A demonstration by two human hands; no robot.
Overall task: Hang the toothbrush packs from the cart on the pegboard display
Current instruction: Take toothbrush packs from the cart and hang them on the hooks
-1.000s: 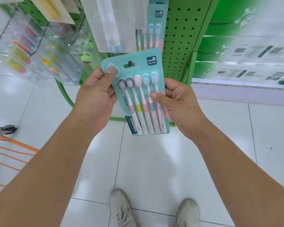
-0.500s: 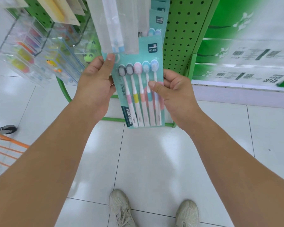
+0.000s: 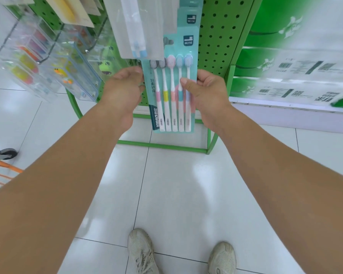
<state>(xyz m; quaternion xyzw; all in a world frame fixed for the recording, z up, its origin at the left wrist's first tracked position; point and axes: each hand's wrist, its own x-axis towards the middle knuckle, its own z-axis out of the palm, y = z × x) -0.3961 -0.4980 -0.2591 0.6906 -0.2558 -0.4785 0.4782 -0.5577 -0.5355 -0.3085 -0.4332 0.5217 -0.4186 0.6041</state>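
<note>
Above white floor tiles (image 3: 176,184), both hands (image 3: 125,86) (image 3: 206,89) grip 1 toothbrush pack (image 3: 172,91) against green pegboard (image 3: 222,36).

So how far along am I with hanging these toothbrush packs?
Done: at least one matching pack already hangs on the green pegboard. In hand: your left hand and right hand hold the five-brush pack against the board; its hang hole is hidden. Left: the orange cart barely shows, so I can't tell what remains.
</note>
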